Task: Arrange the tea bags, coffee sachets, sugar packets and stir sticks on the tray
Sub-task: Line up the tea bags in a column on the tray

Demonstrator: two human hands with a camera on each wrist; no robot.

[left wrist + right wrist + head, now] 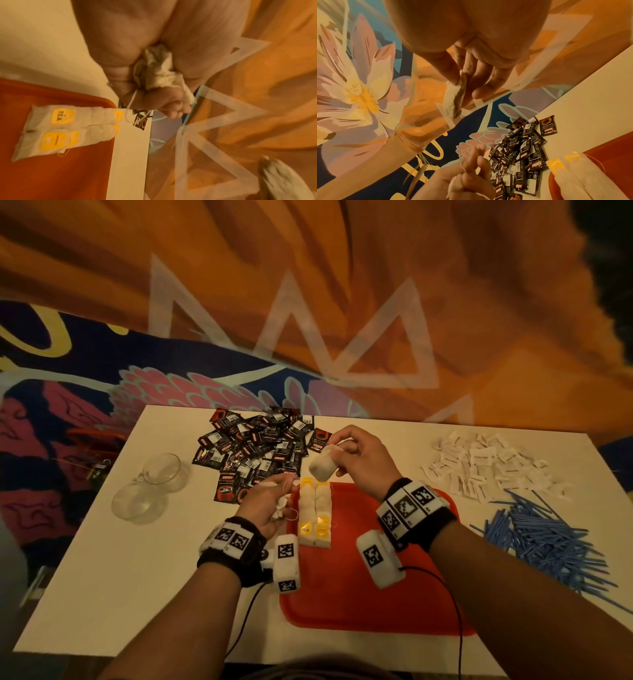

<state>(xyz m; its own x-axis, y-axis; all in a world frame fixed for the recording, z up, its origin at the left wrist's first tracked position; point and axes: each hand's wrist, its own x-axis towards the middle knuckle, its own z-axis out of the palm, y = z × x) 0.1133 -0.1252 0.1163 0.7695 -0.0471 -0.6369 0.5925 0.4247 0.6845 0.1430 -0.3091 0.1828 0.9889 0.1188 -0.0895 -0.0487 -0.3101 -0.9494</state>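
Across the white table [102, 594] sits my red tray [359, 604], close to me, with two rows of tea bags [314, 515] lying side by side along its left edge, yellow tags showing. Beyond the tray spreads the heap of black coffee sachets [260, 446]; off to my right lie the blue stir sticks [548, 539] and, behind them, the white sugar packets [486, 467]. Two clear glass cups [150, 487] stand at my left. My right hand [363, 460] hangs above the tray's far edge — thumb and fingers pinching one tea bag [323, 465], which dangles clear of the rows. My left hand [270, 505] hovers just left of the rows, clenched round a crumpled bunch of tea bags [157, 67], a string [132, 101] trailing from the fist.
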